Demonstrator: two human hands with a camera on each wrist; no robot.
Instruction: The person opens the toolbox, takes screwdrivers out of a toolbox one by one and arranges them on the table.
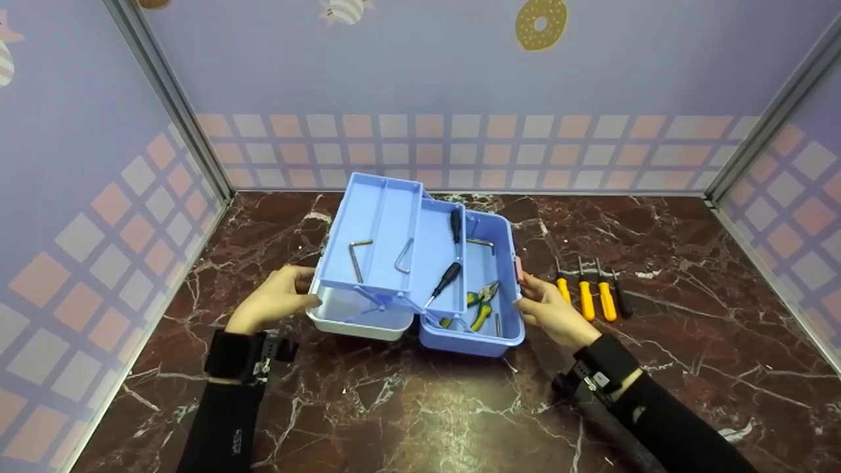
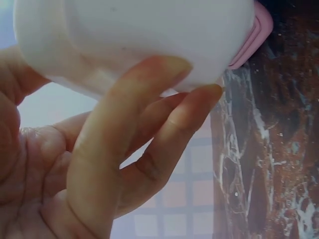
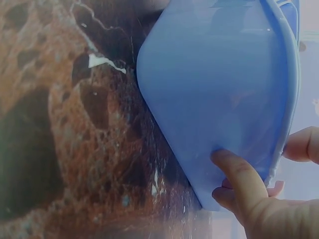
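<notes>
An unfolded blue toolbox [image 1: 470,343] stands on the table, its white lid [image 1: 358,328] swung out to the left. My left hand [image 1: 272,299] grips the lid's outer side; in the left wrist view its fingers [image 2: 149,79] curl against the white plastic. At the opposite end my right hand [image 1: 555,312] holds the box wall, thumb by the rim and fingertips [image 3: 227,162] on the blue outside. The raised trays [image 1: 394,197] carry a bronze hex key [image 1: 357,263], a bent silver one [image 1: 404,256] and two black-handled screwdrivers [image 1: 447,276]. Green-and-yellow pliers [image 1: 485,307] lie in the bottom.
Right of the box, three yellow-handled screwdrivers [image 1: 587,299] and a black-handled one [image 1: 621,299] lie on the dark red marbled table [image 1: 433,407]. Patterned panels [image 1: 420,85] enclose the table at the back and both sides. A pink latch [image 1: 518,268] sits on the box's right side.
</notes>
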